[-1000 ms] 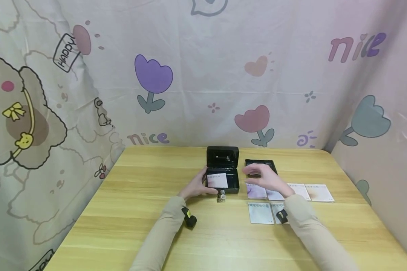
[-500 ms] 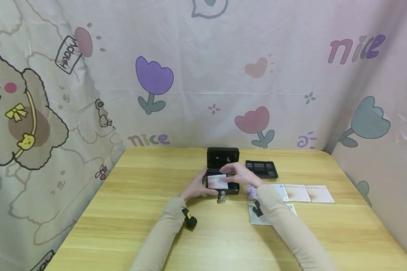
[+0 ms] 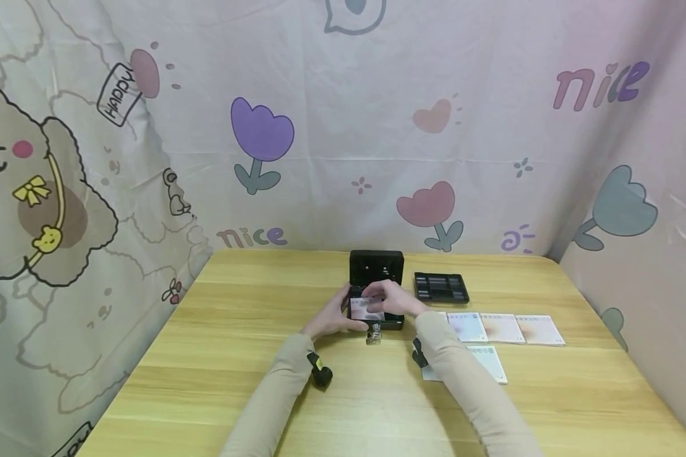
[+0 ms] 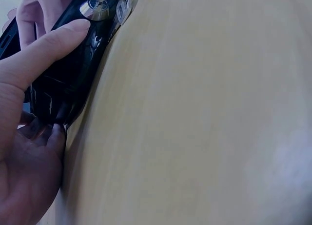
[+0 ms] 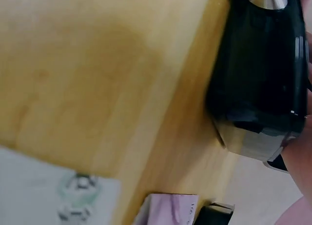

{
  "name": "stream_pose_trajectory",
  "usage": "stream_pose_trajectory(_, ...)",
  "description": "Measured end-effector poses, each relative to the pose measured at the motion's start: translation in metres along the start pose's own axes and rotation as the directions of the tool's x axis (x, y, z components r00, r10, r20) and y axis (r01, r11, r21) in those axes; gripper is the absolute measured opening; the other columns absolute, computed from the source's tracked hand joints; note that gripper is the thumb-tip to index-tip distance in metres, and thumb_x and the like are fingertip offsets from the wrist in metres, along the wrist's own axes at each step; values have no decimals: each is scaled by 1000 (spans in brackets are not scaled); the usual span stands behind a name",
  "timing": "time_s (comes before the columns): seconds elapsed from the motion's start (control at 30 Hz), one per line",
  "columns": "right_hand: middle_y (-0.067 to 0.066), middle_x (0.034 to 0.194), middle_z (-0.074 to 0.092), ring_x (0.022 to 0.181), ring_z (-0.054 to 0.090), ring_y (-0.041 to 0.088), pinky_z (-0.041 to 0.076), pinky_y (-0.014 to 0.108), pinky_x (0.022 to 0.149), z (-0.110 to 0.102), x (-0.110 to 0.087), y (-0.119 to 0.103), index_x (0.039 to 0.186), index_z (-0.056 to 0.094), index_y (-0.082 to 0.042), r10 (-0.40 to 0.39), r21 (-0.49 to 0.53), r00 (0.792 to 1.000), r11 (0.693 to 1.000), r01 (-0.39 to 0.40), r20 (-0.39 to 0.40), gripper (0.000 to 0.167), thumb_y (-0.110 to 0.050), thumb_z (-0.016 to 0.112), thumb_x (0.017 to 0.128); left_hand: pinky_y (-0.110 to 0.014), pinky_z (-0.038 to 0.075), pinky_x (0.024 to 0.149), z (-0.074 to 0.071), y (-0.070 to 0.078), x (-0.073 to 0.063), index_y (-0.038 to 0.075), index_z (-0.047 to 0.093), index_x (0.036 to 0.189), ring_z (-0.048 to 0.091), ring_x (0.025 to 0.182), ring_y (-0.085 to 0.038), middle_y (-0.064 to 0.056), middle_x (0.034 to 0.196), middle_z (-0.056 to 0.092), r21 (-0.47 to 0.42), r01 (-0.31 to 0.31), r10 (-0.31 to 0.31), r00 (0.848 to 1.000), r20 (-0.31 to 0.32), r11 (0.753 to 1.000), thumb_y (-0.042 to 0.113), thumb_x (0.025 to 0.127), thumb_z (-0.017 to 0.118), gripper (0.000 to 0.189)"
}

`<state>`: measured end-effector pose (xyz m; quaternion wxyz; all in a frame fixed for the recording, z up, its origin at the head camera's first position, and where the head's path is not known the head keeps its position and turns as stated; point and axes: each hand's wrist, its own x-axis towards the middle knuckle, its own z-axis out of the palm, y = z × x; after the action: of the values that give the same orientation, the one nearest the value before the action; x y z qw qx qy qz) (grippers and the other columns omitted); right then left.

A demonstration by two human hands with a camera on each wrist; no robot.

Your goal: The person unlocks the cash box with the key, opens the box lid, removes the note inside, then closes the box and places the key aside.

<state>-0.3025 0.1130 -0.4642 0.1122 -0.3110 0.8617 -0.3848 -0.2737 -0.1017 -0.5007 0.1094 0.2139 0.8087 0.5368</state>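
Observation:
A black cash box [image 3: 394, 325] stands with its lid [image 3: 375, 259] raised near the back middle of the table. My left hand [image 3: 331, 315] grips its left end, the thumb on the front beside the lock [image 4: 95, 9] and the other fingers round the side. Inside lies a pale pinkish stack of printed paper slips [image 3: 359, 309]. My right hand [image 3: 396, 299] reaches into the box from the right, bent fingers right over the stack; I cannot tell whether they pinch it. Keys [image 3: 373, 334] hang from the lock.
Right of the box lies a black compartment tray [image 3: 441, 288]. Several printed paper stacks, such as a blue one [image 3: 467, 327] and two brownish ones [image 3: 501, 327], form a row in front of it. Pale green slips [image 3: 491, 362] lie nearer, partly under the right sleeve [image 3: 463, 381].
My right hand has moved left from over the tray and paper row into the box, down to the stack there. The left hand keeps its hold on the box.

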Motion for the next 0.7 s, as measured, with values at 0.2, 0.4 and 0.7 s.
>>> stream_pose_trajectory(0.2, 18, 113, 74, 105, 71, 29, 59, 43, 96, 4, 1, 1, 115, 69, 3, -1, -40, 1000, 999, 0, -9, 30, -5, 75, 86, -48, 25, 128, 1, 0, -1, 2, 14, 161, 29, 153, -33, -20, 166, 26, 35, -9, 9, 1000, -5, 999, 19, 75, 90, 116)
stream_pose_trajectory(0.4, 16, 111, 75, 102, 70, 26, 60, 42, 94, 5, 0, 0, 116, 69, 2, 10, -58, 1000, 998, -11, -10, 32, -4, 76, 85, -48, 23, 129, 1, 0, -2, 7, 16, 162, 29, 153, -30, -16, 166, 28, 75, -3, 4, 1000, -13, 997, 22, 74, 90, 116)
stream_pose_trajectory(0.7, 20, 119, 72, 109, 69, 31, 58, 45, 98, 8, 1, -2, 121, 67, 3, 13, 9, 999, 1000, -13, -41, 36, 0, 73, 86, -50, 22, 129, 1, -1, -1, 3, 13, 161, 28, 154, -34, -20, 166, 26, 58, -20, 21, 1000, -16, 998, 19, 74, 90, 118)
